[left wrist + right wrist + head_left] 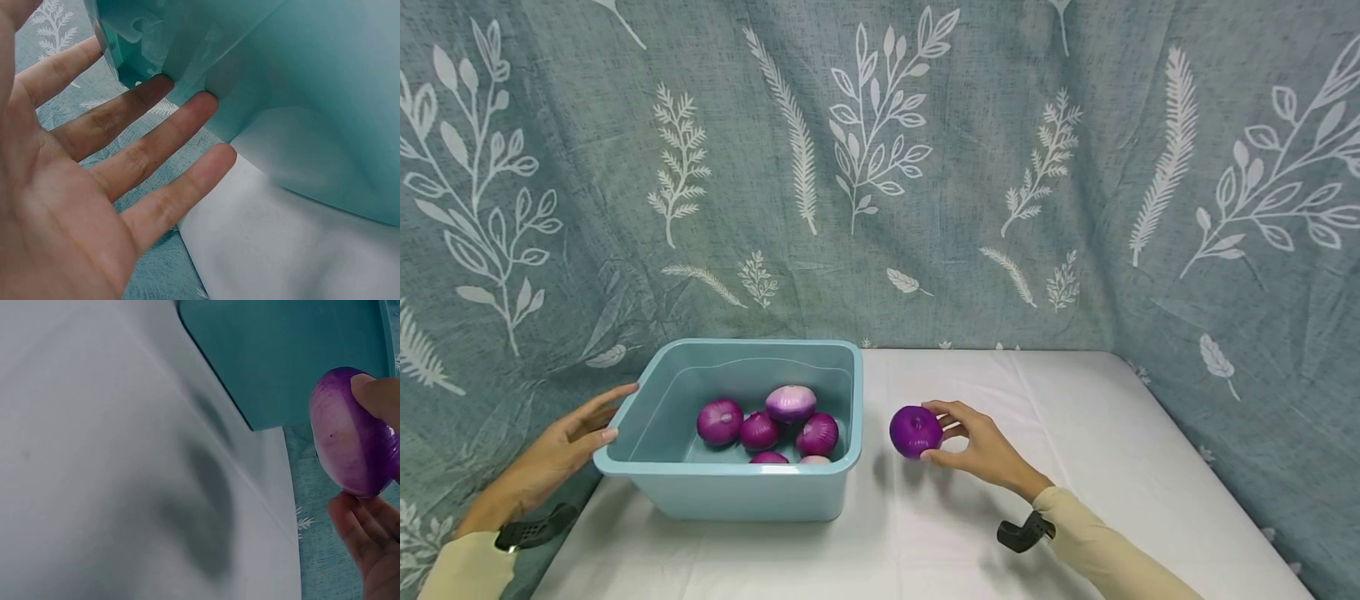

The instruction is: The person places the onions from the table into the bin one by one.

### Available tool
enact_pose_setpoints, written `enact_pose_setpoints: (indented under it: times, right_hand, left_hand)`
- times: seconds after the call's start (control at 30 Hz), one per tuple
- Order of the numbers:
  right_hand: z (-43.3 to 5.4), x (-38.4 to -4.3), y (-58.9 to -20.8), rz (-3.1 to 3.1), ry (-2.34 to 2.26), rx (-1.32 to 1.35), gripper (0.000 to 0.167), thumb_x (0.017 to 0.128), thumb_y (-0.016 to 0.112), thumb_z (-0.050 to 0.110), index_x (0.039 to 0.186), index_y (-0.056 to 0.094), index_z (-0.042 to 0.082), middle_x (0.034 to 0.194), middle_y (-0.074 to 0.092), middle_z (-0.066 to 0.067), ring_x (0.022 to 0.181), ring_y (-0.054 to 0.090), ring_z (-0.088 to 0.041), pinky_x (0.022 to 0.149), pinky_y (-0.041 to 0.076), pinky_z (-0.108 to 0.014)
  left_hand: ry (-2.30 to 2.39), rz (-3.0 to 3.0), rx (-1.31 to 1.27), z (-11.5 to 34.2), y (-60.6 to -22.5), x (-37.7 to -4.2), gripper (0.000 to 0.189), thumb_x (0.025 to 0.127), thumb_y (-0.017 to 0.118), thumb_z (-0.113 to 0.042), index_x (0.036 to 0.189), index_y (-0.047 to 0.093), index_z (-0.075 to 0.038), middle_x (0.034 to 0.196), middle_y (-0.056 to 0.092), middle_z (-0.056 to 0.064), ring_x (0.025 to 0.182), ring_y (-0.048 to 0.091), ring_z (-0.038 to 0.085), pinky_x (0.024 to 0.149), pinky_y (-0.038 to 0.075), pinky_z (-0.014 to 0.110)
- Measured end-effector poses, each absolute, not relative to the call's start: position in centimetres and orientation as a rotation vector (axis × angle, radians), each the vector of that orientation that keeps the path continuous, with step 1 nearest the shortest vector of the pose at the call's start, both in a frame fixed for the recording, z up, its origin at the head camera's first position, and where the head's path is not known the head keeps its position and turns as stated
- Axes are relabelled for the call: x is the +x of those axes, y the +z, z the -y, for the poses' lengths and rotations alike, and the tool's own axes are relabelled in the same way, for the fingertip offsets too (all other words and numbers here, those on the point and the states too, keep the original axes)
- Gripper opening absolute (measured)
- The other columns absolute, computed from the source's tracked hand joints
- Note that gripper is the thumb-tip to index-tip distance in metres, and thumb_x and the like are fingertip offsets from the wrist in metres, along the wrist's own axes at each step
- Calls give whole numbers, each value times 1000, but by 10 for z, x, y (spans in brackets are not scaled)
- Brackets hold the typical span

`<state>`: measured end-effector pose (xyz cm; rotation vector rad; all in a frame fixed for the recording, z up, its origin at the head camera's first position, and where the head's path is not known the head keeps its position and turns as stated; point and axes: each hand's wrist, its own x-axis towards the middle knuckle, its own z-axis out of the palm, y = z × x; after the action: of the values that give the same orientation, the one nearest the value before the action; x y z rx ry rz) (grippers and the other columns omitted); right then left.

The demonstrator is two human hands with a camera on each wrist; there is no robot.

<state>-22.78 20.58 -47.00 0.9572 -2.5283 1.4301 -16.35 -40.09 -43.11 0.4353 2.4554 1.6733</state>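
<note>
My right hand [983, 450] pinches a purple onion [914, 432] between thumb and fingers, holding it above the white tabletop to the right of a light blue plastic bin [737, 493]. In the right wrist view the onion [340, 434] shows a pale side and a dark, glossy purple side, and its shadow falls on the cloth. On the bin's left side, my left hand [563, 443] has its fingertips and thumb right at the rim. The left wrist view shows those fingers [140, 159] extended alongside the bin's outer wall.
Inside the bin lie several purple onions, among them a paler one [791, 403] on top; the front wall partly hides two. A white cloth [1075, 400] covers the table. Green-blue curtains [880, 292] with white leaf prints stand behind and at both sides.
</note>
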Motion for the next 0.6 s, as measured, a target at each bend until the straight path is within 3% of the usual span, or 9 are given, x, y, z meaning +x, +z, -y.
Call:
enact_pose_setpoints:
  times: [0.13,0.3,0.6]
  right_hand:
    - [-202,-219,-447,2513,1423,965,68,80,90,6,139,58,-3,124,65,-14,104,67,-32,90,57,-48]
    - [-202,-217,-433,2501,1426,960,66,82,89,9,140,58,-1,126,64,-14,105,66,-33,90,58,-41]
    - [-191,-220,-412,2451,1476,964,67,82,88,5,141,57,0,123,64,-15,107,65,-36,93,56,-47]
  left_hand:
    - [1669,-2463,430,401,-431,-164,62,113,44,-17,167,17,-29,155,34,-10,127,47,-8,92,49,21]
    - [1683,-2467,418,400,-433,-164,61,112,44,-16,167,18,-27,156,34,-7,127,47,-7,93,49,20]
    - [1698,-2454,490,401,-434,-164,62,112,43,-13,167,17,-24,162,28,-5,130,42,-10,93,47,18]
